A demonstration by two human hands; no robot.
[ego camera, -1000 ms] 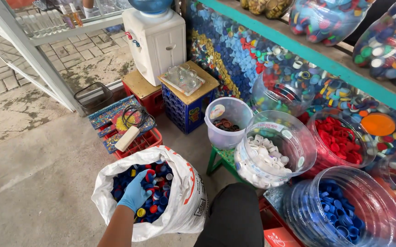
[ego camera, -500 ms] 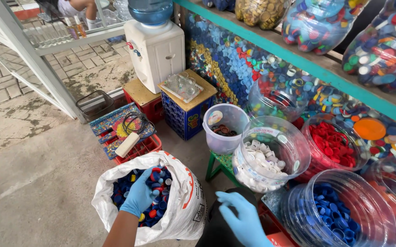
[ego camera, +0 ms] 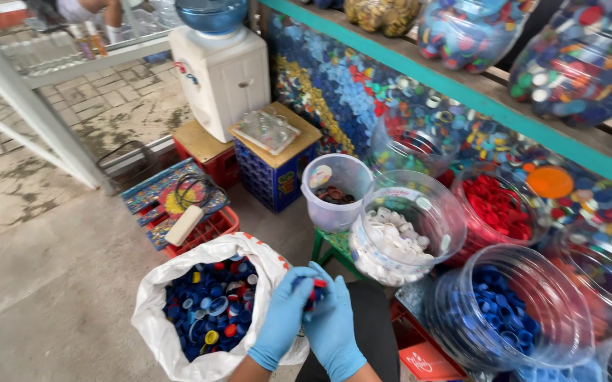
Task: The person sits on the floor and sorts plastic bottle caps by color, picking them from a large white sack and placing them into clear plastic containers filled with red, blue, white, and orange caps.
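Both my hands wear blue gloves. My left hand and my right hand are cupped together over my lap, holding a small handful of bottle caps, dark blue and red. Just left of them stands a white sack open at the top, filled with mostly blue caps mixed with red, yellow and white ones. In front of me lie clear jars: one with white caps, one with red caps, one with blue caps.
A small clear bucket stands behind the jars. A blue crate, red crates and a white water dispenser are further back. A teal shelf carries more jars of caps. Bare concrete floor lies to the left.
My left hand has come up out of the sack with caps. My right hand has risen into view and joined it over my lap.
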